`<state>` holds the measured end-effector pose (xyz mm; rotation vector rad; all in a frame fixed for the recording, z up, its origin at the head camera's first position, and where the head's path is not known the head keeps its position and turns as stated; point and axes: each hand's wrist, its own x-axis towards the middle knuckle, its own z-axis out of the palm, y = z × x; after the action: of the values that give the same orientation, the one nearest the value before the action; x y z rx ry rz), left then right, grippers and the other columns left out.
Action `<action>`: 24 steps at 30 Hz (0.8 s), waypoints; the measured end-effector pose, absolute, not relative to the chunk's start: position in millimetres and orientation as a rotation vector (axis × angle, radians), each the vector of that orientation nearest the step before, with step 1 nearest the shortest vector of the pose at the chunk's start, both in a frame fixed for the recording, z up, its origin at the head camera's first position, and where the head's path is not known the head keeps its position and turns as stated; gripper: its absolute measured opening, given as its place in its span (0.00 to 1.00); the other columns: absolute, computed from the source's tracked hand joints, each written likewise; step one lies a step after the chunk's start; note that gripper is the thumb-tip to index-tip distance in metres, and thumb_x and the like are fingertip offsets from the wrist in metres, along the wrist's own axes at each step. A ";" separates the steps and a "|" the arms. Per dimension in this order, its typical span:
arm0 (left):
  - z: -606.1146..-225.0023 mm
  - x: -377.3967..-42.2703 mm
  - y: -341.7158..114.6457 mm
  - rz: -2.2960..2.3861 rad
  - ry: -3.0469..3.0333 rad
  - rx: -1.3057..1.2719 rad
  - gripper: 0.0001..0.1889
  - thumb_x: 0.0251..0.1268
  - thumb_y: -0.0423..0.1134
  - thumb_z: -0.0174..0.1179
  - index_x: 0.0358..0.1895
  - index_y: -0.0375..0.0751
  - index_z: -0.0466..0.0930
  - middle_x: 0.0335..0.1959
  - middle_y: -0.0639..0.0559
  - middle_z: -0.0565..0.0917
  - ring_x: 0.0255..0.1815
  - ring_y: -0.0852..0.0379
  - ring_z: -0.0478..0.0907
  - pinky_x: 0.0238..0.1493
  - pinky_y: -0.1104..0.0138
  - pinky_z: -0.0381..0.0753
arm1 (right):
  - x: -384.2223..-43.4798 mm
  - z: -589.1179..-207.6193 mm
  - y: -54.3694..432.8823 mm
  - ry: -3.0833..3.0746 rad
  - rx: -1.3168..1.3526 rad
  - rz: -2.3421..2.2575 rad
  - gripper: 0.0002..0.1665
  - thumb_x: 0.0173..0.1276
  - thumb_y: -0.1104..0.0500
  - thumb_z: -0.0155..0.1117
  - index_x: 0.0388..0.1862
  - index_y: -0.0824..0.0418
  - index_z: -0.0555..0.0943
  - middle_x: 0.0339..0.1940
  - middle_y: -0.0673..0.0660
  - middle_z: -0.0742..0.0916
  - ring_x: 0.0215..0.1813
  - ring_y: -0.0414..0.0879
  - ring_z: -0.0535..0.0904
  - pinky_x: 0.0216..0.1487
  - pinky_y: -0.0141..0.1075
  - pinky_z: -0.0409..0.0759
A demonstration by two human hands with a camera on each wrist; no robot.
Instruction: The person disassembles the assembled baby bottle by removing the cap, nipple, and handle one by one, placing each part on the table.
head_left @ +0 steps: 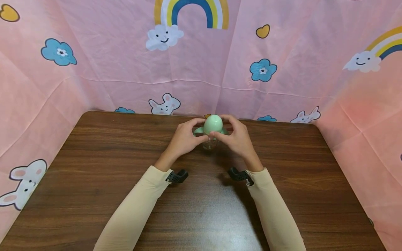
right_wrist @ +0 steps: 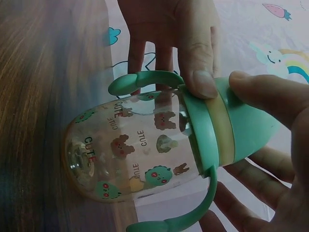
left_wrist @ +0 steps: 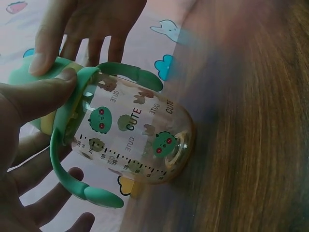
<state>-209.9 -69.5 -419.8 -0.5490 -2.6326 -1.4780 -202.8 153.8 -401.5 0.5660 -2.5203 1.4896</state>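
A baby bottle (left_wrist: 130, 128) with a clear printed body, a green collar with two curved side handles and a domed green cap (head_left: 213, 124) stands near the far edge of the table. My left hand (head_left: 186, 136) grips it from the left, its thumb on the green collar in the left wrist view. From the other side my right hand (head_left: 236, 136) holds the cap, with the thumb pressed on its near side. A pale yellow ring (right_wrist: 223, 133) shows between collar and cap in the right wrist view.
The brown wooden table (head_left: 194, 209) reaches back to a pink printed cloth (head_left: 201, 69) hanging close behind the bottle. More cloth hangs along both sides. Black wrist devices (head_left: 177, 176) sit at both cream sleeves (head_left: 135, 209).
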 end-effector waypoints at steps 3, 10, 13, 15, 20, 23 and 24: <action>-419.5 -209.8 -69.4 -1.488 -2.624 -0.558 0.32 0.64 0.41 0.82 0.70 0.41 0.84 0.67 0.46 0.87 0.68 0.45 0.81 0.67 0.47 0.78 | -202.1 -400.4 153.4 -2.513 0.567 1.504 0.35 0.68 0.59 0.85 0.70 0.65 0.81 0.61 0.62 0.88 0.63 0.57 0.85 0.65 0.56 0.84; -420.7 -208.9 -64.3 -1.491 -2.626 -0.572 0.38 0.64 0.40 0.81 0.76 0.40 0.77 0.71 0.43 0.83 0.71 0.44 0.79 0.71 0.46 0.76 | -203.0 -404.5 148.1 -2.515 0.518 1.542 0.39 0.68 0.52 0.84 0.74 0.60 0.80 0.64 0.58 0.87 0.63 0.55 0.82 0.60 0.57 0.83; -422.3 -207.6 -60.7 -1.474 -2.649 -0.553 0.42 0.64 0.43 0.81 0.79 0.39 0.74 0.72 0.42 0.82 0.72 0.43 0.78 0.72 0.45 0.75 | -204.1 -406.8 143.9 -2.519 0.503 1.538 0.38 0.70 0.48 0.81 0.75 0.58 0.80 0.62 0.57 0.87 0.59 0.53 0.84 0.54 0.53 0.84; -424.5 -207.5 -58.1 -1.469 -2.663 -0.545 0.42 0.65 0.44 0.81 0.80 0.38 0.73 0.72 0.41 0.82 0.71 0.42 0.79 0.71 0.45 0.76 | -204.8 -408.3 141.3 -2.520 0.494 1.535 0.37 0.72 0.47 0.80 0.75 0.57 0.80 0.60 0.56 0.87 0.55 0.52 0.85 0.50 0.51 0.84; -429.4 -208.3 -53.6 -1.458 -2.665 -0.546 0.41 0.66 0.41 0.79 0.79 0.36 0.73 0.71 0.39 0.83 0.67 0.40 0.81 0.67 0.45 0.80 | -205.6 -411.1 135.6 -2.522 0.483 1.499 0.35 0.74 0.47 0.78 0.75 0.58 0.81 0.57 0.57 0.88 0.50 0.53 0.85 0.47 0.48 0.82; -430.4 -208.8 -52.1 -1.442 -2.653 -0.553 0.40 0.65 0.39 0.79 0.79 0.35 0.74 0.70 0.39 0.83 0.65 0.40 0.82 0.65 0.45 0.81 | -205.6 -411.6 133.5 -2.528 0.460 1.467 0.35 0.74 0.47 0.78 0.74 0.60 0.81 0.56 0.59 0.88 0.49 0.54 0.84 0.46 0.48 0.82; -430.5 -209.0 -51.7 -1.440 -2.652 -0.551 0.40 0.65 0.39 0.78 0.79 0.35 0.74 0.70 0.39 0.83 0.64 0.40 0.83 0.65 0.45 0.81 | -205.5 -411.6 133.0 -2.530 0.452 1.463 0.35 0.74 0.47 0.78 0.74 0.60 0.81 0.56 0.59 0.88 0.49 0.54 0.84 0.46 0.48 0.82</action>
<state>-209.0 -51.7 -430.5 -0.5512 -2.6518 -1.4404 -205.5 133.0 -411.6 0.4515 -2.5298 1.4628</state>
